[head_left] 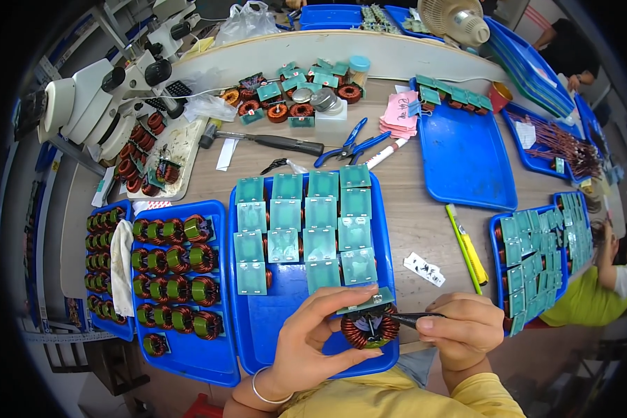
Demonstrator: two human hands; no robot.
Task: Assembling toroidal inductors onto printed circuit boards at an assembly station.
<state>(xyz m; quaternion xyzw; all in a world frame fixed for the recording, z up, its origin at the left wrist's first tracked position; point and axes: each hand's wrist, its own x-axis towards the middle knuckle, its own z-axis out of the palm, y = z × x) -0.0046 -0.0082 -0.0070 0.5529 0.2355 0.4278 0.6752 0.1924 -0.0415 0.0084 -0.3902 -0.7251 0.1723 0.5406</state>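
Observation:
My left hand (303,341) grips a copper-wound toroidal coil (353,334) by its attached green circuit board, fingers above and thumb below. Closed around a slim black pointed tool, probably tweezers (409,319), my right hand (467,331) brings its tip to the middle of the coil. The exact contact at the tip is too small to make out. Beneath the coil is a blue tray (279,341), where several green boards (283,244) lie in rows with coils partly showing under them.
To the left, another blue tray (188,354) carries rows of coils. A yellow cutter (472,259), a white card (423,269), pliers (348,148) and a hammer (272,142) lie on the table. A microscope (83,104) stands far left; a co-worker's sleeve (599,296) shows at right.

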